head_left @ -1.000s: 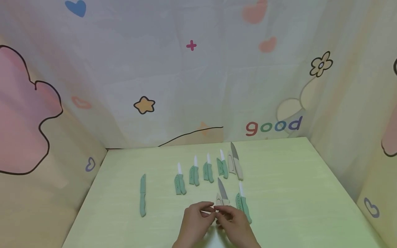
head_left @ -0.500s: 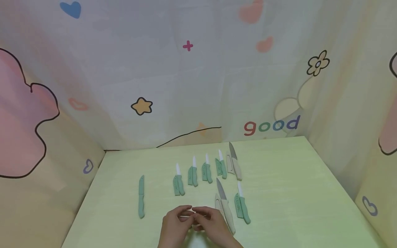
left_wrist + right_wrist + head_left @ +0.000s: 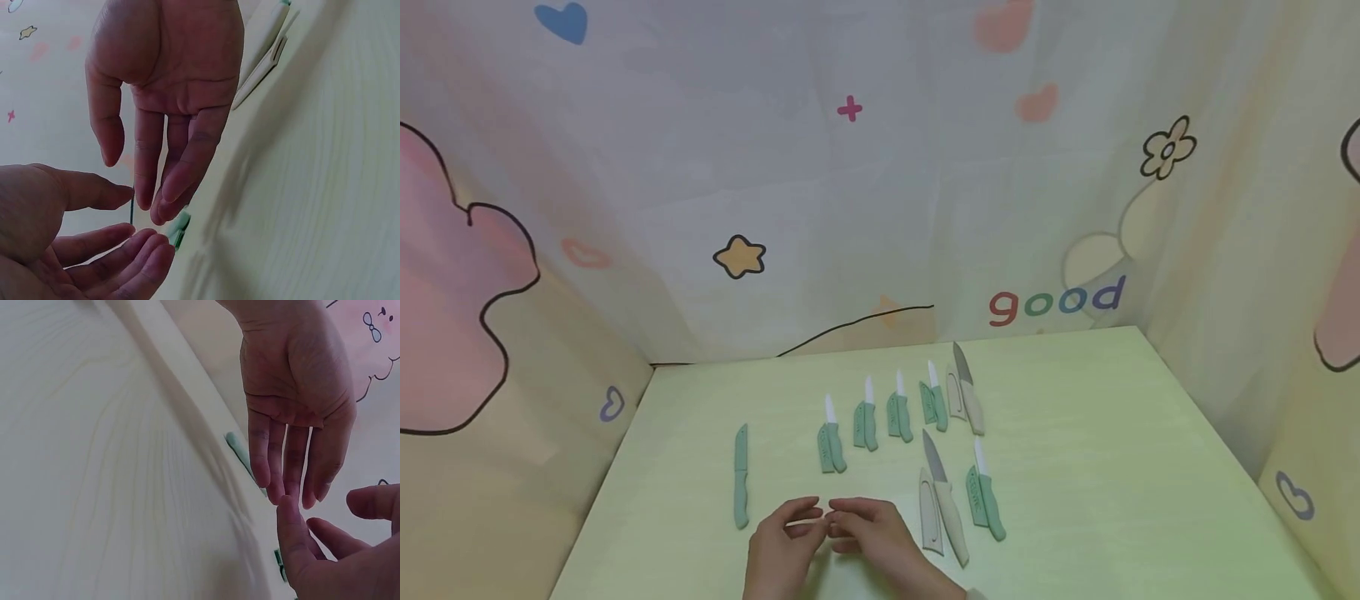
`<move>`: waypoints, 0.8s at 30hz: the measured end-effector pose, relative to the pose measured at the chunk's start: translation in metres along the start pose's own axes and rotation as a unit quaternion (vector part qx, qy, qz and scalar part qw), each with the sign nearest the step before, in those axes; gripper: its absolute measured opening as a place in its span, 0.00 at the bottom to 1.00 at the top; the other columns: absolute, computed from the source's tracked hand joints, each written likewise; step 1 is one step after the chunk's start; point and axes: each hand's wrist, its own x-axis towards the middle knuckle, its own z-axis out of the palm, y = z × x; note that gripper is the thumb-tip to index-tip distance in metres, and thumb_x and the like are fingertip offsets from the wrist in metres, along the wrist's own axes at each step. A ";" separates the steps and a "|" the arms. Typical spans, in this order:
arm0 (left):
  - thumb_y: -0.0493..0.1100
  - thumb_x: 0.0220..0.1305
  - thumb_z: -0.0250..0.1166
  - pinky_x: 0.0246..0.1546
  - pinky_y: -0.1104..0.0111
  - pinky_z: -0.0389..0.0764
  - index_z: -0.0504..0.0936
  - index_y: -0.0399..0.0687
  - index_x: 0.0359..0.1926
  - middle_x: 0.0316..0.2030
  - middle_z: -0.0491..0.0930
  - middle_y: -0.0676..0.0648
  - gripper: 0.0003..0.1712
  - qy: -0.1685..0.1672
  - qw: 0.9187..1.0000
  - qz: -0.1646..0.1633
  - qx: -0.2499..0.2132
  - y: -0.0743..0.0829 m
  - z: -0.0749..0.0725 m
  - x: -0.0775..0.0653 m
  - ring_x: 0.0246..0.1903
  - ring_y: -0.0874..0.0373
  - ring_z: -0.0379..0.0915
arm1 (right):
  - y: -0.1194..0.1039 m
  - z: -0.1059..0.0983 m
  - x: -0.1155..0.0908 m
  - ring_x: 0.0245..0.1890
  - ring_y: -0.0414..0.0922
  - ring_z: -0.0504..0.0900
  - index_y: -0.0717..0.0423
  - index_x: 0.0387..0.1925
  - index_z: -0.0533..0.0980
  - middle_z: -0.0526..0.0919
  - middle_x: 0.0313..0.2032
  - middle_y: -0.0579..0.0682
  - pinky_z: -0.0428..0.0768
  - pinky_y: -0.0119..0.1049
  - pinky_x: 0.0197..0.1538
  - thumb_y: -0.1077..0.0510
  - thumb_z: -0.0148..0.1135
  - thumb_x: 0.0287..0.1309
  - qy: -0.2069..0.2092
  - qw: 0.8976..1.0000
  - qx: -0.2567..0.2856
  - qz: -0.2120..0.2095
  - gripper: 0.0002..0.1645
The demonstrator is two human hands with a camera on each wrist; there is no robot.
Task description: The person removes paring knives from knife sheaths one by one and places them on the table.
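My left hand [image 3: 781, 546] and right hand [image 3: 874, 533] hover over the near part of the table, palms facing, fingers loosely bent, with nothing in them. Their fingertips come close together; the left wrist view shows the left hand [image 3: 94, 244] below the right hand [image 3: 181, 87]. Left of them lies a green knife [image 3: 741, 500], apparently in its sheath. Right of them rest a cream-handled knife [image 3: 952, 517] with a grey blade and its cream sheath [image 3: 930, 517]. Just beyond my hands is a green-handled knife [image 3: 837, 454] with a white blade, its green sheath [image 3: 825, 452] alongside.
Farther back, several green-handled knives [image 3: 870, 425] lie with their sheaths, plus another cream-handled knife [image 3: 973, 408]. One more green-handled knife [image 3: 992, 508] sits at the right. A printed curtain [image 3: 820, 183] surrounds the pale green table [image 3: 1112, 467] at the back and sides.
Both hands have moved left together, away from the near cream-handled knife, which they partly covered before and which now shows fully. The knives stay put; the head view shifts slightly.
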 end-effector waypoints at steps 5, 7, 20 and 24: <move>0.45 0.55 0.72 0.41 0.57 0.85 0.80 0.46 0.55 0.46 0.83 0.45 0.26 0.033 0.999 -0.011 0.024 -0.007 -0.014 0.005 0.44 0.53 0.78 | 0.001 0.014 0.007 0.42 0.48 0.82 0.71 0.55 0.74 0.82 0.49 0.63 0.86 0.40 0.45 0.61 0.57 0.64 -0.009 1.000 0.017 -0.001 0.21; 0.45 0.55 0.71 0.43 0.55 0.84 0.78 0.45 0.56 0.48 0.82 0.43 0.27 0.043 0.998 -0.009 0.034 -0.010 -0.021 0.006 0.46 0.50 0.77 | 0.001 0.019 0.010 0.42 0.49 0.82 0.71 0.55 0.74 0.81 0.49 0.64 0.85 0.41 0.46 0.62 0.58 0.63 -0.010 1.000 0.024 -0.001 0.22; 0.44 0.59 0.68 0.52 0.47 0.78 0.67 0.37 0.65 0.59 0.66 0.34 0.35 0.085 0.994 -0.022 0.060 -0.023 -0.055 0.015 0.57 0.38 0.64 | 0.001 0.048 0.032 0.46 0.51 0.80 0.72 0.57 0.71 0.80 0.51 0.65 0.82 0.45 0.53 0.65 0.57 0.60 -0.022 0.998 0.053 0.001 0.24; 0.47 0.59 0.67 0.54 0.42 0.74 0.63 0.34 0.67 0.59 0.62 0.29 0.40 0.071 0.993 -0.030 0.092 -0.028 -0.064 0.021 0.58 0.34 0.60 | 0.001 0.056 0.039 0.51 0.51 0.77 0.73 0.59 0.69 0.79 0.53 0.65 0.81 0.44 0.54 0.64 0.58 0.60 -0.029 0.998 0.051 0.000 0.27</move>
